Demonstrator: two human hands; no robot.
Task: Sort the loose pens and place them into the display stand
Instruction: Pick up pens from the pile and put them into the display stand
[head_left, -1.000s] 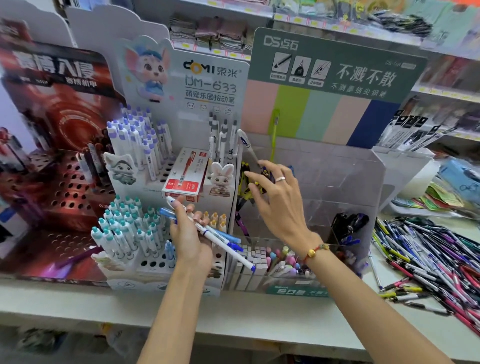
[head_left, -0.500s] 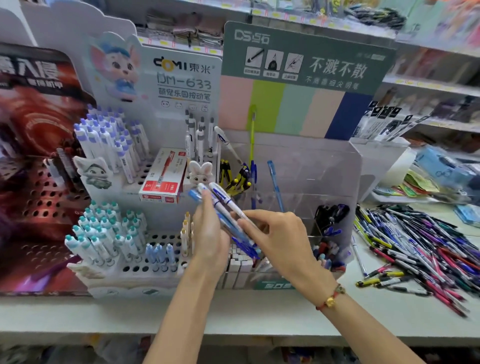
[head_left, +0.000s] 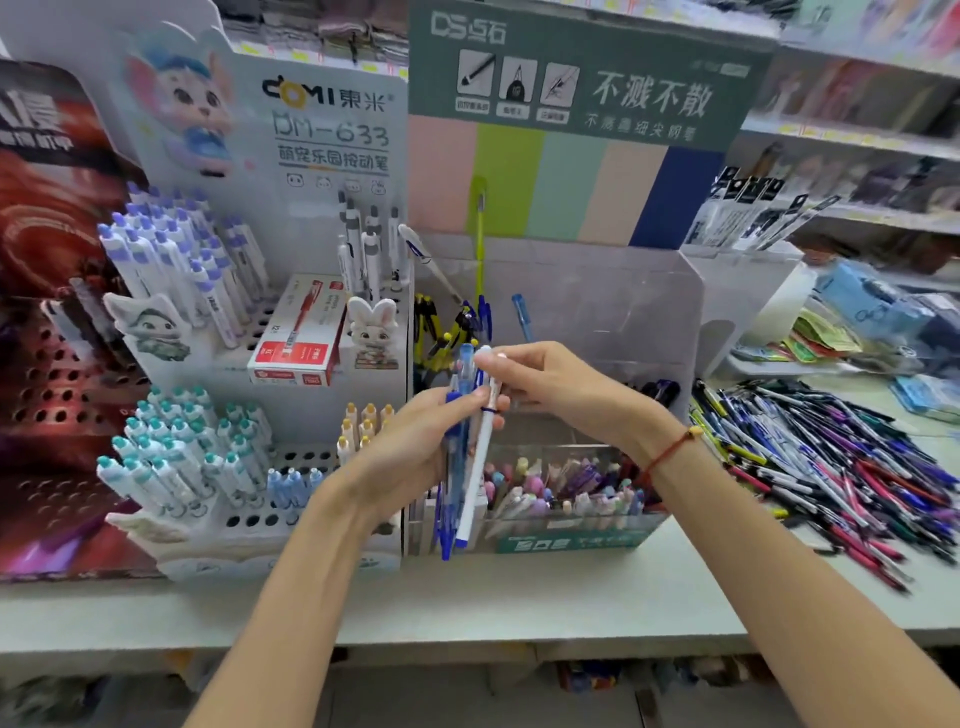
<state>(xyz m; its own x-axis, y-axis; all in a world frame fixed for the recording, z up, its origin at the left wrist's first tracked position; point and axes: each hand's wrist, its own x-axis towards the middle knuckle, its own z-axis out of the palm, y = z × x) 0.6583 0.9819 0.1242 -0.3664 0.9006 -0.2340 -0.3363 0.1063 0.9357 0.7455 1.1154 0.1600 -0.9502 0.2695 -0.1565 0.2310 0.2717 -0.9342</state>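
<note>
my left hand (head_left: 415, 447) grips a small bundle of pens (head_left: 465, 462), near upright, tips down, fingers curled round the barrels. my right hand (head_left: 561, 389) pinches the top of the white pen (head_left: 480, 452) in that bundle. both sit just in front of the clear display stand (head_left: 597, 322), which has a few pens standing inside. loose pen pile (head_left: 841, 462) lies on the shelf (head_left: 519, 597) to the right. white domi stand (head_left: 249, 364) sits left of the clear one.
</note>
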